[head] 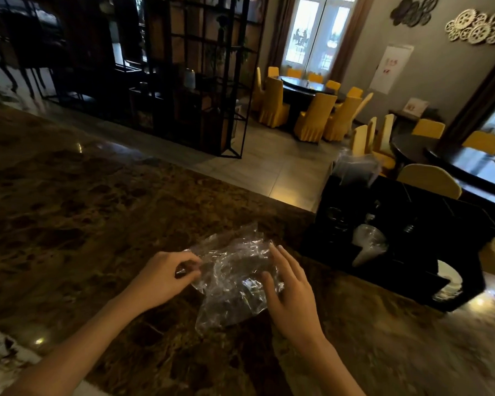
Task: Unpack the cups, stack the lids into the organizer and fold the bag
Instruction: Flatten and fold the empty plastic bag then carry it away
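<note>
My left hand (162, 277) pinches the left edge of the clear plastic bag (232, 277) between thumb and curled fingers, while my right hand (290, 290) lies spread on the bag's right side, fingers straight and pressing the film flat. The bag lies crumpled on the worktop (83, 210) just in front of me, between both hands, and looks empty. So I judge I am at the last step, folding the bag. The next move calls for keeping the right palm down as an anchor and bringing the pinched edge across it, smoothing out trapped air so the slippery film holds a crease.

Just beside the bag to the right stands the black organizer (406, 238), with clear lids (369, 244) in one compartment. The worktop is dark, glossy brown marble. Beyond it is a dim dining room with yellow-covered chairs (315, 117) around dark tables, a black metal shelf (183, 81) and a bright window (315, 32).
</note>
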The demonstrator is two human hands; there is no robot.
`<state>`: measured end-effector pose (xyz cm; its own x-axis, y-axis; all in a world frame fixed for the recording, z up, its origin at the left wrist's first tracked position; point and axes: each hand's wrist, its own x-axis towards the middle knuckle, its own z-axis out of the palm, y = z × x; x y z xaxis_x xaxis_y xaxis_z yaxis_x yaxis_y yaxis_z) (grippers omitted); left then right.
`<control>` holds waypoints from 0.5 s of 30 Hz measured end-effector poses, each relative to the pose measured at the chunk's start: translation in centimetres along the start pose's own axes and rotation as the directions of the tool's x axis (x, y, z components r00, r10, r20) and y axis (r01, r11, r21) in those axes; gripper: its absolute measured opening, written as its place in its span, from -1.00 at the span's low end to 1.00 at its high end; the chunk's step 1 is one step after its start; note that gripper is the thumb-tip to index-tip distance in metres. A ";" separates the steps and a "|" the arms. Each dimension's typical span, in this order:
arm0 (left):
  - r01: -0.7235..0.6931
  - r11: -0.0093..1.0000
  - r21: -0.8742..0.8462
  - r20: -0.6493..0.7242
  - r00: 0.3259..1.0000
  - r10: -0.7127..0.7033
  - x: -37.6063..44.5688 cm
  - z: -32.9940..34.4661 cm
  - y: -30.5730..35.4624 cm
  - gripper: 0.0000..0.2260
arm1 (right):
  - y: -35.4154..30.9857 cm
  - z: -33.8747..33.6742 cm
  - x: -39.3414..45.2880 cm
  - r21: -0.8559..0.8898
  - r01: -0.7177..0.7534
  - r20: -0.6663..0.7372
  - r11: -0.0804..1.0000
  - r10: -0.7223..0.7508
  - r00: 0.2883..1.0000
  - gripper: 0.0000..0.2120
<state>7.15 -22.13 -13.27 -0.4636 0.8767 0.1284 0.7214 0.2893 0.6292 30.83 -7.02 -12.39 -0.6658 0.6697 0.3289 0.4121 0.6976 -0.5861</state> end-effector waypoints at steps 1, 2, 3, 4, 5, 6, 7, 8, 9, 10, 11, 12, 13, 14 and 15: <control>-0.002 1.000 -0.018 -0.008 1.000 0.002 -0.2 0.3 0.0 -0.81 | 0.1 0.1 -0.3 0.015 -0.024 -0.012 1.000 0.024 1.000 -0.46; 0.001 0.999 -0.038 -0.013 1.000 -0.001 -0.5 0.5 0.0 -0.84 | 0.1 0.1 -0.7 0.028 -0.044 -0.023 0.999 0.044 0.999 -0.45; 0.007 0.998 -0.057 -0.016 1.000 -0.008 -0.8 0.8 0.0 -0.86 | 0.2 0.2 -1.0 0.043 -0.060 -0.033 0.997 0.061 0.998 -0.44; 0.014 0.997 -0.076 -0.019 1.000 -0.016 -1.2 1.1 0.1 -0.87 | 0.3 0.3 -1.3 0.065 -0.076 -0.043 0.995 0.079 0.996 -0.43; 0.022 0.995 -0.095 -0.027 0.999 -0.024 -1.5 1.5 0.1 -0.89 | 0.3 0.5 -1.6 0.094 -0.098 -0.053 0.991 0.103 0.993 -0.41; 0.028 0.993 -0.118 -0.039 0.999 -0.033 -1.9 1.8 0.1 -0.90 | 0.4 0.7 -1.9 0.128 -0.127 -0.064 0.984 0.136 0.989 -0.40; 0.030 0.989 -0.146 -0.053 0.998 -0.039 -2.2 2.2 0.2 -0.91 | 0.5 0.9 -2.2 0.157 -0.159 -0.074 0.975 0.172 0.982 -0.39; 0.029 0.985 -0.172 -0.065 0.997 -0.040 -2.5 2.6 0.3 -0.91 | 0.6 1.2 -2.5 0.178 -0.194 -0.079 0.965 0.210 0.974 -0.39; 0.027 0.982 -0.189 -0.076 0.996 -0.042 -2.8 2.9 0.4 -0.92 | 0.7 1.6 -2.9 0.197 -0.233 -0.076 0.952 0.251 0.965 -0.40; 0.028 0.979 -0.203 -0.086 0.995 -0.046 -3.0 3.1 0.5 -0.93 | 0.7 2.0 -3.3 0.229 -0.277 -0.060 0.933 0.297 0.953 -0.41; 0.030 0.975 -0.220 -0.094 0.994 -0.051 -3.2 3.3 0.6 -0.94 | 0.7 2.4 -3.6 0.276 -0.327 -0.032 0.904 0.348 0.937 -0.44; 0.030 0.970 -0.240 -0.101 0.993 -0.056 -3.3 3.5 0.6 -0.94 | 0.6 2.9 -3.9 0.330 -0.377 0.004 0.866 0.398 0.917 -0.48; 0.031 0.965 -0.259 -0.108 0.992 -0.061 -3.5 3.6 0.7 -0.94 | 0.5 3.3 -4.2 0.373 -0.424 0.046 0.825 0.440 0.897 -0.51; 0.033 0.961 -0.276 -0.113 0.991 -0.067 -3.7 3.7 0.7 -0.94 | 0.4 3.7 -4.4 0.399 -0.464 0.084 0.791 0.472 0.878 -0.54; 0.035 0.956 -0.292 -0.118 0.990 -0.072 -3.9 3.8 0.7 -0.94 | 0.4 4.0 -4.6 0.411 -0.493 0.115 0.767 0.493 0.862 -0.56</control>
<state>11.42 -23.85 -16.26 -0.5722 0.8018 0.1725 0.5230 0.1948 0.8298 31.56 -10.87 -17.05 -0.4421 0.8924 -0.0903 0.3884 0.0997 -0.9161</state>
